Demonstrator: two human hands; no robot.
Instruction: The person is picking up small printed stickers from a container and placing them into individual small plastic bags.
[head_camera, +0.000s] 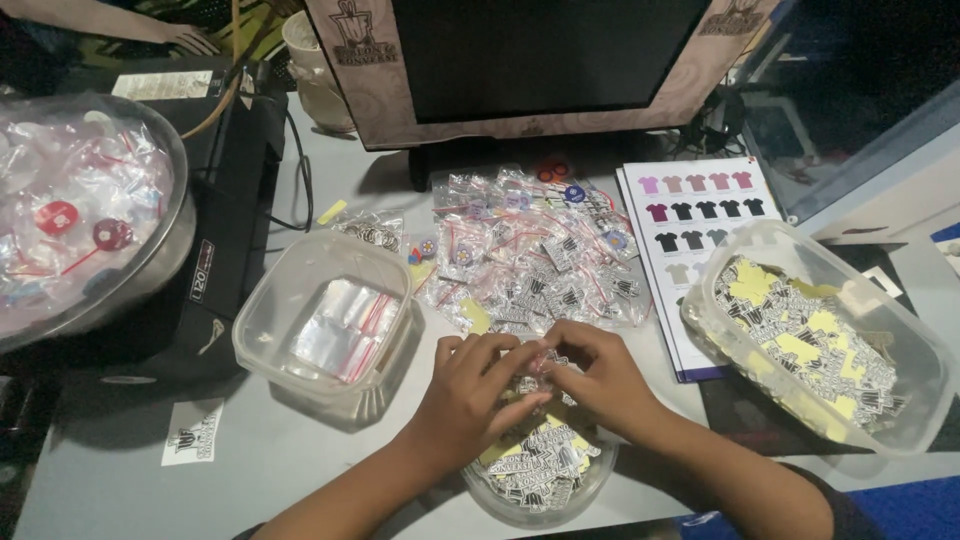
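Left hand (470, 385) and right hand (590, 375) pinch a small sticker packet (537, 365) between meeting fingertips. The round sticker bowl (540, 480) sits directly below, near edge

Both forearms rise from the bottom edge of the frame and converge at lower centre. The left hand (470, 390) comes in from the lower left, back of the hand up, its fingers curled and stretched rightward to meet the other hand. The right hand (595, 375) comes in from the lower right, wrist bent, its fingers curled inward and leftward. The fingertips of both hands touch, pinched close together; what lies between them cannot be made out.
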